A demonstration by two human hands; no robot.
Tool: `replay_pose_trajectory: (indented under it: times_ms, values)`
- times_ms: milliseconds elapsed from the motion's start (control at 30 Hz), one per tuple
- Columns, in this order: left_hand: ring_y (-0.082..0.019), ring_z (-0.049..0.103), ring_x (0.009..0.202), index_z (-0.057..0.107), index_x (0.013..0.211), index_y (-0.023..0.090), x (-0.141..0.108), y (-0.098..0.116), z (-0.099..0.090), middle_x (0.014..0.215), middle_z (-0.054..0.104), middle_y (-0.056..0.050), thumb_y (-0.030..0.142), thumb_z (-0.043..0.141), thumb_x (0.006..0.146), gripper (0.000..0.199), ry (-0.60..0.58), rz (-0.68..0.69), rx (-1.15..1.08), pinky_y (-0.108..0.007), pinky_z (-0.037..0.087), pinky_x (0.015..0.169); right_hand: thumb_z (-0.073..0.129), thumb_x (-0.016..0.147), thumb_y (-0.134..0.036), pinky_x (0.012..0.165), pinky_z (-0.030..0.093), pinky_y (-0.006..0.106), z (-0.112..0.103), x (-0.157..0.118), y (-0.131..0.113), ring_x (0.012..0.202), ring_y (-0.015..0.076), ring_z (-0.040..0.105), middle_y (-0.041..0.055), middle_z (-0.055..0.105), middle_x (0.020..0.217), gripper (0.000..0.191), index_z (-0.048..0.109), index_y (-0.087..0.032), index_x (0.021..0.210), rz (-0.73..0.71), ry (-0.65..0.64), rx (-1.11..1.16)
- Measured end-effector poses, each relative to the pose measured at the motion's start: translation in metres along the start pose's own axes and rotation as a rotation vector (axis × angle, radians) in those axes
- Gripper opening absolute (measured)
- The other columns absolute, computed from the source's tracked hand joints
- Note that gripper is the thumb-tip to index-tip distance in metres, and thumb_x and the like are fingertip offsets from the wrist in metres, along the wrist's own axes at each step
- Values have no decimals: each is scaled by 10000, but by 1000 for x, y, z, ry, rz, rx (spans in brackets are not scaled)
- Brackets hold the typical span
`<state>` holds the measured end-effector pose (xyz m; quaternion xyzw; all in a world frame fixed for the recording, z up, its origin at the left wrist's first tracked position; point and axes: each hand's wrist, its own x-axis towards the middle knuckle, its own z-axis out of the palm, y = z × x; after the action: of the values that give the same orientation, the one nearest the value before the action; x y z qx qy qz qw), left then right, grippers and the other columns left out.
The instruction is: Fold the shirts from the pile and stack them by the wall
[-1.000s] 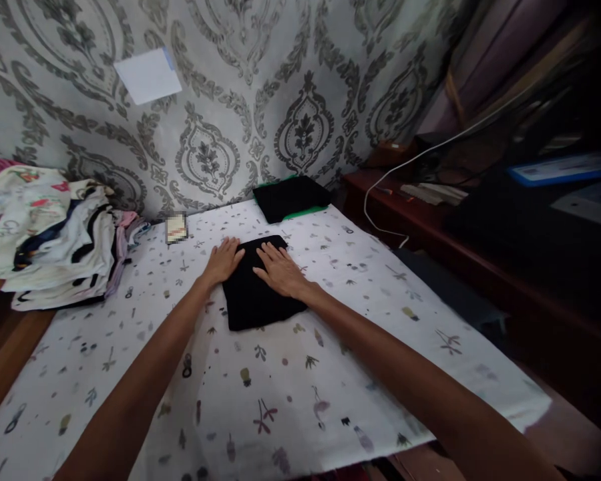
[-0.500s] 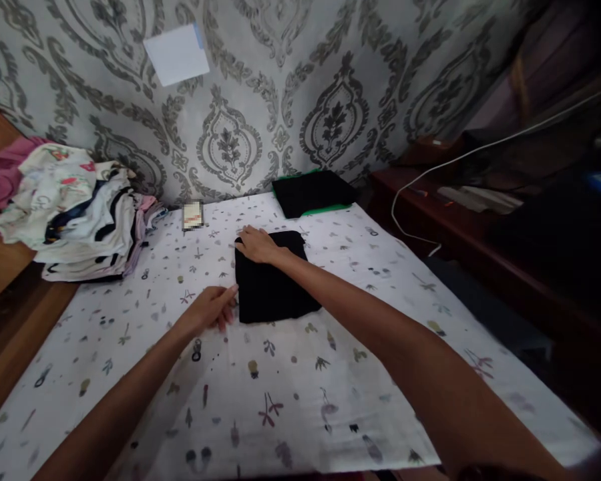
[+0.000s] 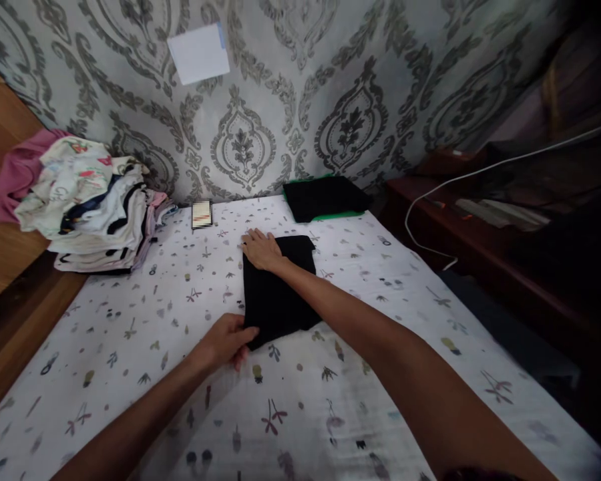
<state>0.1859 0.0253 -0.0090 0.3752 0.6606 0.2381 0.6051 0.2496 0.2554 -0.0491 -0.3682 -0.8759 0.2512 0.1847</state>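
The left hand (image 3: 225,339) pinches the near left corner of the folded black cloth (image 3: 278,297); the right hand (image 3: 263,250) lies flat, unclenched, at its far left corner (printed sheet (image 3: 173,300) spreads widely around).

The right arm (image 3: 375,327) stretches forward and slants across to the left, its hand, the right hand (image 3: 263,250), lying palm down with fingers extended. The left forearm (image 3: 153,401) reaches in lower and nearer, and the left hand (image 3: 225,342) pinches, thumb (image 3: 251,333) on top, fingers (image 3: 240,357) curled below.
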Motion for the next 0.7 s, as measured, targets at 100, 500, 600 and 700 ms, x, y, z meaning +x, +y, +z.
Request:
replay_pose_trajectory:
  times_ms: [100, 500, 600, 700]
  values:
    - [-138, 588, 387, 573, 795, 184, -2, 7, -3, 503, 598, 37, 385, 693, 771, 235, 93, 94, -59, -190, 303, 350, 493, 971, -377, 1183, 187, 576, -23, -2, 4, 1426, 347, 370, 156, 512, 1478, 336, 632, -193, 1216, 33, -50, 11]
    - [-176, 686, 635, 619, 807, 177, 5, 19, -37, 660, 680, -8, 263, 636, 839, 93, 434, 198, -880, -337, 606, 686, 870, 587, -446, 906, 529, 424, -81, -32, 54, 1029, 350, 672, 111, 741, 947, 381, 725, -196, 834, 236, -132, 215]
    - [-220, 725, 766, 653, 985, 172, 0, 20, -29, 833, 744, -70, 285, 648, 879, 155, 309, 142, -870, -364, 615, 727, 894, 546, -398, 865, 557, 411, -80, -53, 51, 977, 323, 688, 95, 746, 925, 426, 716, -193, 875, 338, -66, 440]
    - [-230, 724, 704, 624, 1010, 159, -2, 20, -15, 849, 747, -83, 155, 710, 805, 223, 274, 104, -739, -367, 614, 644, 863, 600, -349, 711, 594, 374, -85, -74, 49, 793, 276, 713, 78, 742, 789, 332, 702, -181, 837, 489, -180, 674]
